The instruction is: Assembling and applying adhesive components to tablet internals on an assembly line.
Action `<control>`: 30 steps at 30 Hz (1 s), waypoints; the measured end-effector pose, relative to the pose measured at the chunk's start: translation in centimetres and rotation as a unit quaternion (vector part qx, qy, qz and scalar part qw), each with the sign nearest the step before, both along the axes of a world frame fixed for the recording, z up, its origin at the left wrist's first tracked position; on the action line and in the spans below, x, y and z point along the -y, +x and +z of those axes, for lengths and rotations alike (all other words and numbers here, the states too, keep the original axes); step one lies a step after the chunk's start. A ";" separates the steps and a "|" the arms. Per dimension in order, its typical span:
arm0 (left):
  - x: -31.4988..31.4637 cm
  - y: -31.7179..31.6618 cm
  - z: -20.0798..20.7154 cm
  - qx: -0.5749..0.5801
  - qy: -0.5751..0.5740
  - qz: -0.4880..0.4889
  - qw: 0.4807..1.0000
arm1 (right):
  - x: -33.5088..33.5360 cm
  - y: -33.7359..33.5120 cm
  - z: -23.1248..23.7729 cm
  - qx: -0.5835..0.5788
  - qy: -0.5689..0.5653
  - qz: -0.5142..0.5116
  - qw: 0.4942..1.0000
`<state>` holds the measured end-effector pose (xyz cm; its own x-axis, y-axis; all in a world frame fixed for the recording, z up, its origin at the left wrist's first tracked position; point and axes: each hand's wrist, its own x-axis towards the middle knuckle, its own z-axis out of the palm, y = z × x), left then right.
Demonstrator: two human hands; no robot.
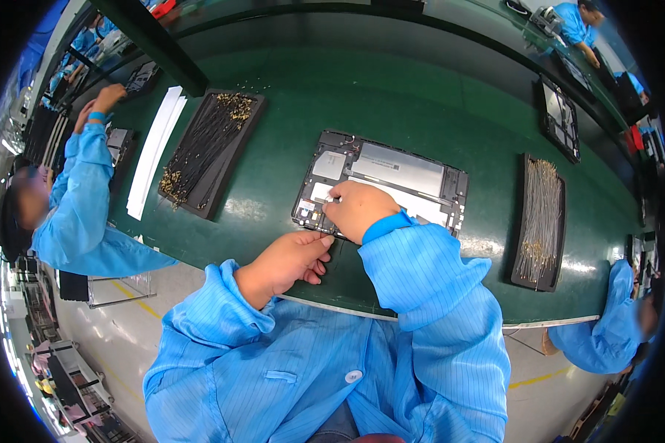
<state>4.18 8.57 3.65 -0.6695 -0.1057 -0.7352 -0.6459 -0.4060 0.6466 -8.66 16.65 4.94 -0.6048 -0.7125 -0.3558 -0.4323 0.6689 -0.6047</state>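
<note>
Nearest, the left hand is held at the near edge of an opened tablet computer on the green workbench, thumb and fingertips drawn together; whether anything is pinched cannot be told. The right hand is curled over the tablet's near left part, its grip hidden. On the silver battery, print too fine to read is borne. Black cables and grey cables are held in flanking trays.

Smooth, glossy finish noted on green tabletop; silvery, metal-looking panels seen in open device; blue sleeves recorded as cloth.
</note>
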 end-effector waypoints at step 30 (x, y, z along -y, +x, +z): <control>2.4 0.2 0.0 -0.016 0.086 0.045 0.995 | -29.5 -1.3 -2.3 0.050 -0.121 -0.680 0.721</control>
<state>4.35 6.19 3.62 -0.6867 -0.0403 -0.7258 -0.5821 -0.5677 0.5822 -9.92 46.12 2.61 -0.7831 0.4664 -0.4115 0.5783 0.3024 -0.7577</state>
